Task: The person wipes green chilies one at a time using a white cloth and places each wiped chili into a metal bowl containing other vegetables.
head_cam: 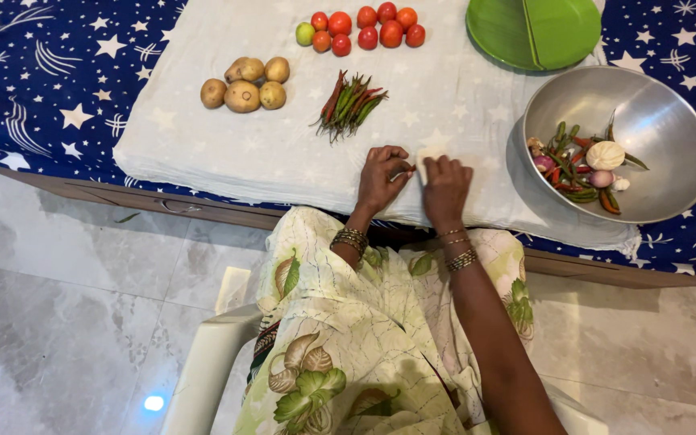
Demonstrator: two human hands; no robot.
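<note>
Pale, smooth object [426, 155] pinched between both hands [412, 181] on wrinkled white cloth [227, 153].

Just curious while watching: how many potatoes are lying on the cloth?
5 potatoes in one cluster at the cloth's far left: three in front, two behind. None seems hidden.

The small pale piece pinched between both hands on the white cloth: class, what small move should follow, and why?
Probably carry the small pale piece to the steel bowl on the right. Left hand and right hand both pinch it, and the bowl already holds peeled garlic and chilli pieces.
</note>
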